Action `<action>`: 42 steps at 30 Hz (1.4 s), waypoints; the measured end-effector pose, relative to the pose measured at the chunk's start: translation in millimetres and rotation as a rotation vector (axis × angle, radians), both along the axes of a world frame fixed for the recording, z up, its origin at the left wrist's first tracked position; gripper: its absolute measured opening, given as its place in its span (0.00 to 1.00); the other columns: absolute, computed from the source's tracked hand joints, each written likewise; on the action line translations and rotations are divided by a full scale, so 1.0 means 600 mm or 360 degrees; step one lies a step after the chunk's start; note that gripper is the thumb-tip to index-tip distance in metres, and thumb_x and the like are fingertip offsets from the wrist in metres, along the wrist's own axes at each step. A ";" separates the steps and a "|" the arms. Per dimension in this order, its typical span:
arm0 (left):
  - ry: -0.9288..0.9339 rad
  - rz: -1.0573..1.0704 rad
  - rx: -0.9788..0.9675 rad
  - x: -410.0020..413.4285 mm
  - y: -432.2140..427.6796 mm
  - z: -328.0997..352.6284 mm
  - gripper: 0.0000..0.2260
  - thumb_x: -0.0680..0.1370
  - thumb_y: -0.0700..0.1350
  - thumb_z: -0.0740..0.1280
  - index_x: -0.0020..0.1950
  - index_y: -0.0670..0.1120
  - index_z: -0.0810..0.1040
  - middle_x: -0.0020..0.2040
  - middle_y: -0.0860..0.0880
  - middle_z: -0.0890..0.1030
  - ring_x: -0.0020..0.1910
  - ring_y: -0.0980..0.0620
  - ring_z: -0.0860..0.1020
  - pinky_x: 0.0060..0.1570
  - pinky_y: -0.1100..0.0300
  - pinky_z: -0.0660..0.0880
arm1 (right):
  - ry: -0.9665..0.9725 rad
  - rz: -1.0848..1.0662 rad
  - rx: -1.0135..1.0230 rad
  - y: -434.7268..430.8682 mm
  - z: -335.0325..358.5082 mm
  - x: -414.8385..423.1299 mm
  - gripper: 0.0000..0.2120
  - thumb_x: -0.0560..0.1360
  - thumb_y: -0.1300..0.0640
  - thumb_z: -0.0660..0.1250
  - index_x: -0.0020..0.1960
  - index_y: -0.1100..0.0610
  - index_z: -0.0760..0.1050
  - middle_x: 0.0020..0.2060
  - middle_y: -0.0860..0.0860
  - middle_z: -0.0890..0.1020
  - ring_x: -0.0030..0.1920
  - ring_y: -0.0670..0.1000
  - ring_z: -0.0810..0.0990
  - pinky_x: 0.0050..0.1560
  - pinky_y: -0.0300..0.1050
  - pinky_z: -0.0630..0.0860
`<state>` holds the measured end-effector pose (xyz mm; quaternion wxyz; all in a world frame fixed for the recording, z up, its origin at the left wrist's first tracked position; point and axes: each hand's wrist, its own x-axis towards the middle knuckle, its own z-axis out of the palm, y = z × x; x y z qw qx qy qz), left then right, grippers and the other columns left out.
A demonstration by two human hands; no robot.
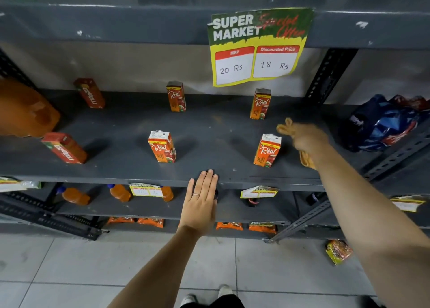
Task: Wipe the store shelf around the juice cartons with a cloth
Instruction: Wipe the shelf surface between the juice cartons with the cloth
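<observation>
Several small orange juice cartons stand spaced out on the dark grey shelf. One carton is at the front right, another at the front middle, and two more stand at the back. My right hand is shut on a yellow-orange cloth, just right of the front right carton and blurred by motion. My left hand is flat and open, its fingertips resting on the shelf's front edge.
Two red cartons stand at the shelf's left, beside a large orange bag. A price sign hangs from the shelf above. Blue packets lie to the right behind a slotted upright. Orange bottles stand below.
</observation>
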<state>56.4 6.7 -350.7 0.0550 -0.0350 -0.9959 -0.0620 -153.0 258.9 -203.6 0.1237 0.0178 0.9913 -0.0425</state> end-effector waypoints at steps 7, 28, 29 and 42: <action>-0.0009 -0.0029 -0.0076 0.000 -0.008 -0.001 0.30 0.82 0.50 0.54 0.79 0.42 0.43 0.79 0.44 0.44 0.78 0.45 0.42 0.75 0.46 0.45 | -0.0077 -0.0225 0.0120 0.026 -0.070 0.145 0.22 0.75 0.61 0.58 0.69 0.53 0.67 0.66 0.60 0.70 0.57 0.63 0.76 0.45 0.52 0.71; -0.0067 -0.0058 -0.0011 0.033 -0.134 0.019 0.27 0.83 0.53 0.47 0.79 0.43 0.49 0.80 0.45 0.48 0.78 0.49 0.44 0.76 0.50 0.46 | -0.0063 0.0296 -0.0047 -0.307 -0.054 0.105 0.25 0.77 0.66 0.57 0.73 0.60 0.61 0.70 0.59 0.65 0.66 0.63 0.69 0.57 0.57 0.73; -0.0057 -0.0081 -0.0007 0.032 -0.137 0.020 0.27 0.83 0.52 0.47 0.79 0.43 0.48 0.80 0.45 0.48 0.78 0.49 0.44 0.76 0.51 0.45 | -0.0051 0.0302 -0.0082 -0.304 -0.060 0.117 0.24 0.75 0.67 0.57 0.71 0.60 0.64 0.68 0.59 0.67 0.63 0.63 0.72 0.53 0.57 0.75; -0.0018 0.0077 0.0032 -0.001 -0.205 0.025 0.26 0.82 0.52 0.43 0.78 0.47 0.40 0.79 0.49 0.41 0.77 0.54 0.36 0.75 0.53 0.36 | 0.0017 0.0424 -0.0076 -0.367 0.094 0.035 0.14 0.72 0.50 0.63 0.53 0.56 0.76 0.45 0.56 0.79 0.44 0.58 0.78 0.42 0.48 0.73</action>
